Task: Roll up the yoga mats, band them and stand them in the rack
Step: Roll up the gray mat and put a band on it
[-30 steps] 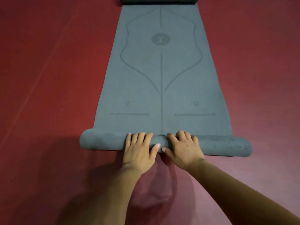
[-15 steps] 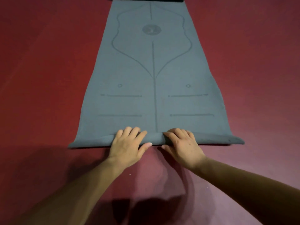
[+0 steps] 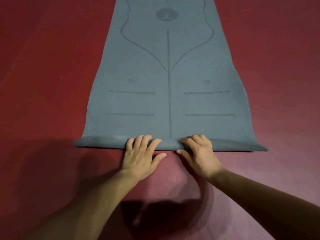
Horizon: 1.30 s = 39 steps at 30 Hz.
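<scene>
Here, left hand and right hand, fingers curled over rolled near edge of grey mat.

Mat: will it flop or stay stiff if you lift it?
Probably floppy: the mat curls over at its near edge under the left hand and right hand. The curl flattens toward both ends, so it is likely soft, not springy.

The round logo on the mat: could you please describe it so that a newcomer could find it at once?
A grey mat lies on the red floor. Follow its centre line to the far end, where the logo sits. It is a large filled disc, unlike the two small hollow rings nearer the sides.
</scene>
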### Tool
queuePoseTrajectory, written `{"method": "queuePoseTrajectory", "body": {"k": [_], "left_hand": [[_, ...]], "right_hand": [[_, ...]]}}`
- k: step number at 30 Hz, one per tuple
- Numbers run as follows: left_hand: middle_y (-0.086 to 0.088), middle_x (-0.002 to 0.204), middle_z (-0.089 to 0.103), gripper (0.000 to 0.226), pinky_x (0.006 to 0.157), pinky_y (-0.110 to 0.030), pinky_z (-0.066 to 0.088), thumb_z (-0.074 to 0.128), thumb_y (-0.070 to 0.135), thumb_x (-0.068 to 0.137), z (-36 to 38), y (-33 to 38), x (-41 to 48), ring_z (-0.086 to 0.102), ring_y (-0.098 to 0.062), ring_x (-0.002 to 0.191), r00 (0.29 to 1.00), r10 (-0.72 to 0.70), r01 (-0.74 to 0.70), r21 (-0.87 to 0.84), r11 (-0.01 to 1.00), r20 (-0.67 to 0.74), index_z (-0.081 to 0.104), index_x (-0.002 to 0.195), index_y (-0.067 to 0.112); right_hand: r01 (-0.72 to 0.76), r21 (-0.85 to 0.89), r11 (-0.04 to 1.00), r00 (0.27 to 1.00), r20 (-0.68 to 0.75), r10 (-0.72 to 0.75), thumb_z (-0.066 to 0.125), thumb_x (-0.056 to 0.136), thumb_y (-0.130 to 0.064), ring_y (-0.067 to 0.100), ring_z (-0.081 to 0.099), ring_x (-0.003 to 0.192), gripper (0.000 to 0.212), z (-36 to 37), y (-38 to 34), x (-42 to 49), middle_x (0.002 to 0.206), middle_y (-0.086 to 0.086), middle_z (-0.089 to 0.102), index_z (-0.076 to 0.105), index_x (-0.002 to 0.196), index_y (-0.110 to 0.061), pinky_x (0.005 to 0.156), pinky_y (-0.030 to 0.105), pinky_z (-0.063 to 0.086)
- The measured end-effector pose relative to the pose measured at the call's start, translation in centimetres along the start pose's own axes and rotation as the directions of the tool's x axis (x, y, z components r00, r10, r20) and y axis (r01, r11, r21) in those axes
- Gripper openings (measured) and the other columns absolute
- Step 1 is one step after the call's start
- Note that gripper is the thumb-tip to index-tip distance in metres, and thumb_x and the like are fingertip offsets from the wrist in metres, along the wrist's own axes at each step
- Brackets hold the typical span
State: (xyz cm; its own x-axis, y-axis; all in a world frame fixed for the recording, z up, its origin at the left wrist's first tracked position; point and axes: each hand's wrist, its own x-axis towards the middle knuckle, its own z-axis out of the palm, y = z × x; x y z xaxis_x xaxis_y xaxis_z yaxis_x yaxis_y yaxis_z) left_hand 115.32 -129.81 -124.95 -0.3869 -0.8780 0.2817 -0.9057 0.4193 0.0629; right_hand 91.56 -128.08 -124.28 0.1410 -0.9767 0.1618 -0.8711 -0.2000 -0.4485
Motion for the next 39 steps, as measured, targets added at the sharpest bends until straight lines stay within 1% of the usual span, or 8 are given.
{"method": "queuePoseTrajectory", "body": {"k": [7,14,19,22,25,29,33,39], "left_hand": [[0.002,0.097,0.059,0.053,0.082,-0.044,0.034,0.033,0.067,0.093,0.7,0.0,1.6,0.055,-0.026,0.088,0.998,-0.054,0.053,0.029,0.998,0.035,0.067,0.107,0.029],[0.002,0.077,0.061,0.057,0.074,-0.044,0.039,0.031,0.069,0.094,0.7,-0.4,4.1,0.059,-0.026,0.078,0.994,-0.079,0.075,0.061,0.995,0.071,0.066,0.083,0.026],[0.001,0.080,0.057,0.059,0.076,-0.042,0.035,0.032,0.069,0.093,1.2,-0.3,4.9,0.054,-0.026,0.082,0.992,-0.121,0.120,0.063,0.991,0.024,0.066,0.080,0.023],[0.000,0.079,0.055,0.059,0.074,-0.041,0.034,0.033,0.071,0.090,1.5,-0.3,5.5,0.054,-0.026,0.081,0.992,-0.122,0.120,0.066,0.991,0.017,0.065,0.078,0.022],[0.000,0.081,0.055,0.058,0.073,-0.041,0.037,0.036,0.072,0.087,1.8,-0.5,5.7,0.056,-0.025,0.077,0.993,-0.122,0.122,0.027,0.992,-0.005,0.062,0.083,0.020],[-0.001,0.083,0.054,0.056,0.071,-0.040,0.040,0.036,0.071,0.089,1.6,-0.4,6.0,0.057,-0.025,0.076,0.988,-0.150,0.151,0.010,0.989,-0.026,0.054,0.087,0.018],[0.000,0.088,0.057,0.050,0.080,-0.040,0.037,0.038,0.062,0.096,1.2,-0.2,5.5,0.055,-0.026,0.083,0.995,-0.034,0.039,0.057,0.998,-0.099,0.062,0.088,0.019],[0.005,0.098,0.064,0.043,0.077,-0.037,0.040,0.050,0.062,0.093,1.9,-1.1,5.1,0.057,-0.023,0.086,0.979,0.132,-0.133,0.009,0.991,-0.154,0.071,0.098,0.024]], "right_hand": [[0.076,-0.046,0.996,0.997,-0.016,-0.076,0.051,0.096,-0.059,0.022,0.049,0.094,0.046,-0.1,0.5,0.5,0.103,-0.001,0.056,0.072,0.112,-0.021,0.084,0.029,0.029],[0.066,-0.059,0.996,0.997,-0.026,-0.067,0.045,0.099,-0.059,0.024,0.056,0.082,0.046,0.0,0.7,2.6,0.086,-0.004,0.061,0.071,0.102,-0.022,0.074,0.034,0.033],[0.066,-0.094,0.993,0.997,-0.037,-0.069,0.045,0.100,-0.057,0.025,0.059,0.078,0.041,0.2,0.8,3.5,0.082,-0.004,0.059,0.069,0.098,-0.024,0.070,0.036,0.042],[0.054,-0.185,0.981,0.992,-0.105,-0.074,0.051,0.099,-0.047,0.027,0.052,0.083,0.032,0.1,-0.4,3.4,0.092,0.001,0.057,0.068,0.098,-0.021,0.073,0.039,0.038],[0.089,-0.203,0.975,0.992,-0.067,-0.104,0.060,0.095,-0.029,0.027,0.051,0.090,0.021,0.6,-1.9,2.6,0.103,0.001,0.055,0.067,0.114,-0.022,0.079,0.038,0.035],[0.110,-0.127,0.986,0.991,-0.057,-0.118,0.052,0.096,-0.050,0.021,0.052,0.091,0.037,0.8,-1.3,3.3,0.102,-0.004,0.061,0.070,0.114,-0.023,0.084,0.033,0.032],[0.091,-0.051,0.995,0.995,-0.033,-0.092,0.050,0.095,-0.056,0.018,0.053,0.089,0.041,1.2,-0.6,4.2,0.099,-0.007,0.063,0.074,0.108,-0.025,0.080,0.028,0.029],[0.058,-0.033,0.998,0.998,0.016,-0.057,0.045,0.096,-0.058,0.022,0.057,0.091,0.047,1.0,-0.4,5.2,0.097,-0.007,0.066,0.077,0.107,-0.025,0.079,0.032,0.035]]}}
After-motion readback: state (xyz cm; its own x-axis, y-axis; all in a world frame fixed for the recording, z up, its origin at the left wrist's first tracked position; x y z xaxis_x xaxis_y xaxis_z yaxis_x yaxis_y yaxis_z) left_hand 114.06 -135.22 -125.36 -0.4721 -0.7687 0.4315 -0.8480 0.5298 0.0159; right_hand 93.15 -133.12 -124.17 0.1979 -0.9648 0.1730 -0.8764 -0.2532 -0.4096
